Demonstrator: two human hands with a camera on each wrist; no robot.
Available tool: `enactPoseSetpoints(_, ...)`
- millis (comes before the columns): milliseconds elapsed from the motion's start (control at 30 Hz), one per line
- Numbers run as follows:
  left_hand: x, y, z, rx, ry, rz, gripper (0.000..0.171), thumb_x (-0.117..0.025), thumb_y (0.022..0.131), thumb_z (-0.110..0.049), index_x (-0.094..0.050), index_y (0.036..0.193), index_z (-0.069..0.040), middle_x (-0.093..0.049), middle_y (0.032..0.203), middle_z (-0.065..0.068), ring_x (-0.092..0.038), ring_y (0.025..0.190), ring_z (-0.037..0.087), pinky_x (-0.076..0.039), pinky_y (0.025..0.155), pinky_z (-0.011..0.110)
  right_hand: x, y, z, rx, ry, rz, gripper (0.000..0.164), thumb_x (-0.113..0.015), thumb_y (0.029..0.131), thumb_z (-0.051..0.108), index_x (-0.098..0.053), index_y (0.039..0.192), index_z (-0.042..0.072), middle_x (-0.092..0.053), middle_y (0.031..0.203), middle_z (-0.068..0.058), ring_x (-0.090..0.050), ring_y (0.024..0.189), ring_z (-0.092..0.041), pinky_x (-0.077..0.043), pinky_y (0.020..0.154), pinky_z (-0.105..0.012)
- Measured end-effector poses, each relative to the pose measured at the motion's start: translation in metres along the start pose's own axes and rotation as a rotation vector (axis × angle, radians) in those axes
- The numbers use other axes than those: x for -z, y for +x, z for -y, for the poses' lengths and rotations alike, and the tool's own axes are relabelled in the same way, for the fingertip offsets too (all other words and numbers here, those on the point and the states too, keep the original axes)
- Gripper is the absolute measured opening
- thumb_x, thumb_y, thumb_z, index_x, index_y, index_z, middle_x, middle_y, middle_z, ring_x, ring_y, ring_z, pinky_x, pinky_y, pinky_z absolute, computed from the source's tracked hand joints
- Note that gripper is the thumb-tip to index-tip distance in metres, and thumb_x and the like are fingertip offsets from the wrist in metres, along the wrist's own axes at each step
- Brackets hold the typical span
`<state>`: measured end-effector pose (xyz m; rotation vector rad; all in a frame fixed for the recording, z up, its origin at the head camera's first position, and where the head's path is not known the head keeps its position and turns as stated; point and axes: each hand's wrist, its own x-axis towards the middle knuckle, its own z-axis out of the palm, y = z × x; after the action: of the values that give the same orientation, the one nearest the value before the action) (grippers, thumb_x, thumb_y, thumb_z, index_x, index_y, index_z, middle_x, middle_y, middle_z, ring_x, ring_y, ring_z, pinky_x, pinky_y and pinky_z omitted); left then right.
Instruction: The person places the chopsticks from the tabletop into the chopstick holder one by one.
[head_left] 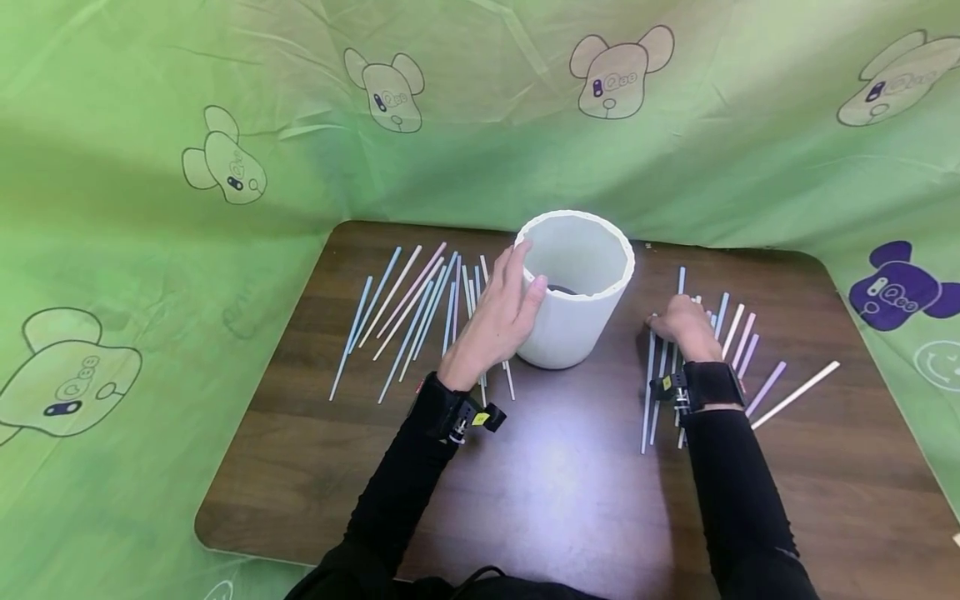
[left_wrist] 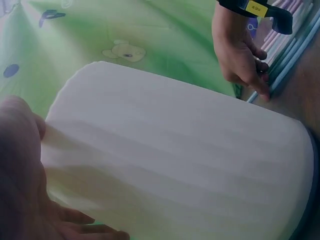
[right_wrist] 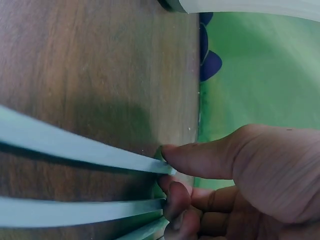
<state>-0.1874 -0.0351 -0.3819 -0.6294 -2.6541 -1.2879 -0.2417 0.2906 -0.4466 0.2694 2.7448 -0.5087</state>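
A white, open-topped bin [head_left: 562, 333] stands upright on the brown table [head_left: 555, 500]. My left hand [head_left: 498, 317] rests against the bin's left side, its fingers fairly straight and the thumb by the rim. To the right of the bin, my right hand [head_left: 684, 325] is low over a spread of thin, straw-like sticks. In the right wrist view, its thumb and a finger pinch the far end of a pale blue stick [right_wrist: 90, 147]. A second pale blue stick [right_wrist: 75, 212] lies beside that one, its end near the curled fingers.
Left of the bin lies another spread of blue, white and pink sticks [head_left: 408, 292], partly hidden by the left hand. Purple and white sticks [head_left: 795, 394] fan out beside the right wrist. A green patterned cloth [head_left: 465, 167] hangs behind the table.
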Motion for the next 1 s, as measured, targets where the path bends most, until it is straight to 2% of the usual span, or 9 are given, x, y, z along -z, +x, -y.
enactPoseSetpoints(167,-0.004,0.001,-0.001,0.002,-0.028,-0.001,0.064,-0.027,0.109,-0.045,-0.014,0.162,-0.013,-0.016,0.169,0.015,-0.025,0.156,0.029,-0.025,0.128,0.048,0.002,-0.005,0.0,-0.028,0.051,0.023,0.034,-0.051,0.093,0.029,-0.057,0.088,-0.004,-0.057,0.094,-0.025,-0.056,0.079,-0.035,-0.049,0.059,-0.04)
enactPoseSetpoints(300,-0.006,0.001,-0.001,-0.001,-0.037,-0.011,0.063,-0.028,0.109,-0.043,-0.015,0.161,-0.011,-0.018,0.169,0.015,-0.026,0.156,0.027,-0.025,0.128,0.046,0.007,-0.01,0.002,0.002,0.099,-0.014,0.027,-0.049,0.091,0.026,-0.051,0.077,0.004,-0.056,0.09,-0.023,-0.055,0.077,-0.033,-0.045,0.056,-0.035)
enactPoseSetpoints(400,-0.006,0.001,0.0,0.005,-0.045,-0.011,0.062,-0.028,0.109,-0.041,-0.014,0.161,-0.012,-0.018,0.169,0.016,-0.026,0.156,0.027,-0.026,0.127,0.046,0.012,-0.014,0.004,0.062,0.131,-0.084,0.031,-0.049,0.093,0.025,-0.06,0.079,-0.001,-0.063,0.094,-0.026,-0.058,0.081,-0.035,-0.044,0.058,-0.032)
enactPoseSetpoints(533,-0.007,0.0,0.001,0.019,-0.05,-0.011,0.062,-0.028,0.109,-0.041,-0.011,0.162,-0.014,-0.016,0.169,0.016,-0.027,0.155,0.028,-0.028,0.126,0.047,0.021,-0.022,0.009,0.116,0.206,-0.16,0.039,-0.047,0.1,0.027,-0.068,0.106,-0.005,-0.068,0.112,-0.032,-0.062,0.096,-0.043,-0.051,0.072,-0.042)
enactPoseSetpoints(667,-0.008,-0.001,0.003,0.023,-0.054,-0.008,0.062,-0.027,0.108,-0.041,-0.01,0.162,-0.015,-0.016,0.169,0.016,-0.028,0.154,0.029,-0.029,0.126,0.047,0.041,-0.035,0.016,0.105,0.3,-0.21,0.051,-0.045,0.104,0.035,-0.057,0.129,-0.008,-0.063,0.128,-0.034,-0.06,0.113,-0.049,-0.049,0.095,-0.058)
enactPoseSetpoints(767,-0.008,0.0,0.003,0.023,-0.054,-0.009,0.062,-0.028,0.108,-0.039,-0.01,0.161,-0.014,-0.017,0.168,0.016,-0.029,0.154,0.029,-0.029,0.126,0.046,0.063,-0.051,0.022,0.095,0.361,-0.265,0.056,-0.043,0.106,0.039,-0.051,0.138,-0.006,-0.062,0.131,-0.032,-0.064,0.105,-0.039,-0.055,0.088,-0.049)
enactPoseSetpoints(867,-0.008,0.0,0.003,0.028,-0.055,-0.008,0.061,-0.028,0.108,-0.038,-0.01,0.161,-0.014,-0.018,0.168,0.017,-0.03,0.153,0.029,-0.029,0.126,0.046,0.088,-0.07,0.031,0.112,0.423,-0.382,0.053,-0.045,0.105,0.039,-0.051,0.139,-0.001,-0.076,0.107,-0.006,-0.066,0.085,-0.012,-0.055,0.072,-0.025)
enactPoseSetpoints(933,-0.009,0.0,0.003,0.031,-0.055,-0.006,0.061,-0.027,0.108,-0.038,-0.009,0.161,-0.014,-0.018,0.168,0.017,-0.031,0.153,0.03,-0.03,0.126,0.047,0.105,-0.084,0.037,0.12,0.489,-0.466,0.038,-0.049,0.105,0.036,-0.056,0.132,0.01,-0.072,0.088,0.016,-0.06,0.073,0.002,-0.05,0.061,-0.015)
enactPoseSetpoints(1000,-0.009,0.0,0.002,0.035,-0.054,-0.002,0.061,-0.027,0.108,-0.038,-0.009,0.162,-0.014,-0.018,0.168,0.016,-0.032,0.152,0.031,-0.031,0.125,0.047,0.122,-0.096,0.044,0.13,0.593,-0.536,0.022,-0.052,0.104,0.031,-0.058,0.122,0.02,-0.062,0.079,0.03,-0.057,0.07,0.007,-0.047,0.059,-0.01)
